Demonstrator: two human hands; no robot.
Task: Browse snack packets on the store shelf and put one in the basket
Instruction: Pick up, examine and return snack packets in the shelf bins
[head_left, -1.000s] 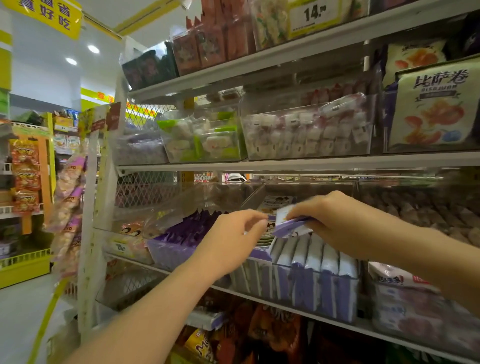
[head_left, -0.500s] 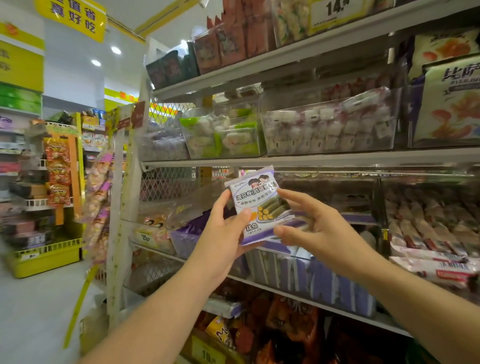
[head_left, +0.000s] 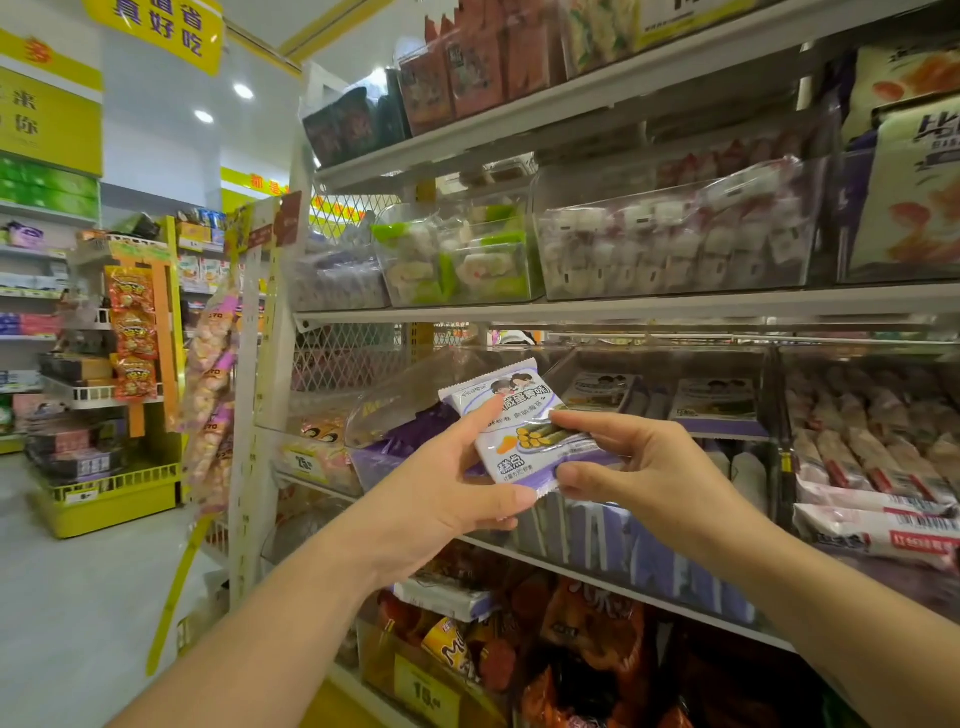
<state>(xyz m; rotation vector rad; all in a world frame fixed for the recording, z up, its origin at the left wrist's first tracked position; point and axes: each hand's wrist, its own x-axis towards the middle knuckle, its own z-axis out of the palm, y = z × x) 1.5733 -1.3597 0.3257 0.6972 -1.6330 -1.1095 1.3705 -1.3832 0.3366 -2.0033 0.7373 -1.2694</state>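
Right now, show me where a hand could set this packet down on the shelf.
Room for the snack packet is open above the purple packet bin, beneath the shelf edge, and leftward before the wire mesh. The pink packet bin is heaped; the clear bins above are packed.

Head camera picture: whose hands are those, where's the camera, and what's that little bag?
No machine here, just a person shopping. The camera sits on their head, looking forward and down, so you see their own arms. The left hand and right hand pinch one snack packet, white and purple, between thumbs and fingers. Behind it is a store shelf with clear bins full of more packets. No basket shows in this picture.
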